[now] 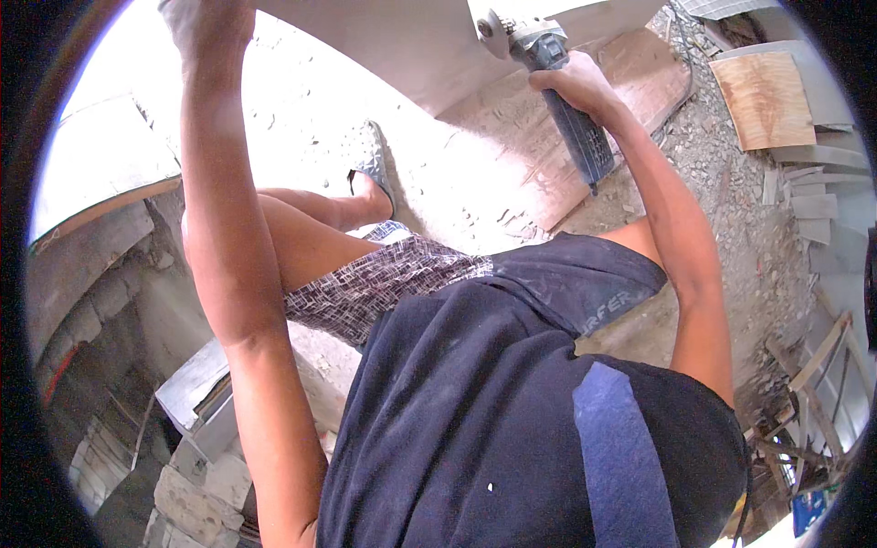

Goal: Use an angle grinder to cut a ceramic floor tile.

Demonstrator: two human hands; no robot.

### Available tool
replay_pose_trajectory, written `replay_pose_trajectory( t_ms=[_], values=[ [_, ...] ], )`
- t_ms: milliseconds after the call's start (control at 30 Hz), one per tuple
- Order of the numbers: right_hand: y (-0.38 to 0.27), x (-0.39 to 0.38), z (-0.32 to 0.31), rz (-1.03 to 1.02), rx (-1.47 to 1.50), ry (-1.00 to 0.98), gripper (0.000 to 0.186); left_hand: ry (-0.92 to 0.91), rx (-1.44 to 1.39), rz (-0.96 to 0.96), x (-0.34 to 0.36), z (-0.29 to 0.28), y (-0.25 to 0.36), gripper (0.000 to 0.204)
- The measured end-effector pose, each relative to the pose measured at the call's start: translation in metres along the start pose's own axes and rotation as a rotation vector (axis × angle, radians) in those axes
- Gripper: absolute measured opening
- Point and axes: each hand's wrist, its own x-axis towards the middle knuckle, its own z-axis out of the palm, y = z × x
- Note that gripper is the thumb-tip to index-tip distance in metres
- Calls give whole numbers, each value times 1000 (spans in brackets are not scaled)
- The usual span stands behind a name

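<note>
My right hand [586,87] is closed around the black body of an angle grinder [577,135]. The grinder's head and round disc [493,35] point up toward the top edge, beside a large pale slab [384,36]. From the grinder's rear end, the tool slants down toward my knee. My left hand [208,23] is stretched far forward at the top left, near the slab's left end. Its fingers run out of the picture, so what they touch is hidden.
Under the slab lies a dusty reddish-brown board [539,137]. Rubble and chips [722,210] cover the ground at right, near a wooden panel [766,99] and stacked offcuts [811,205]. A pale block [194,388] and a table-like edge [105,196] stand at left. My sandalled foot [373,178] is ahead.
</note>
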Motion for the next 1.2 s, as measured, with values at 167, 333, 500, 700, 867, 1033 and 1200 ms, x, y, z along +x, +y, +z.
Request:
replay_pose_trajectory(
  t_ms=[167, 333, 500, 700, 867, 1033, 1200],
  values=[
    [-26, 9, 22, -128, 53, -59, 34, 112, -639, -485, 130, -173, -93, 50],
    [-3, 1, 3, -46, 106, -20, 33, -100, -78, 175, -9, -9, 0, 53],
    [-5, -4, -2, -103, 123, -6, 33, 92, 19, -43, -6, 4, 5, 54],
    [-6, -7, 0, -39, 91, 3, 34, 26, -357, -583, 115, -102, -75, 55],
    [-4, -3, 3, -46, 59, 9, 34, -7, -102, 35, -5, -9, 2, 54],
    [-8, -3, 6, -46, 108, 15, 34, -151, -120, 120, -7, -15, 2, 52],
    [-8, 7, 7, -65, 82, 10, 35, 25, 4, -19, 0, -12, -1, 46]
  ],
)
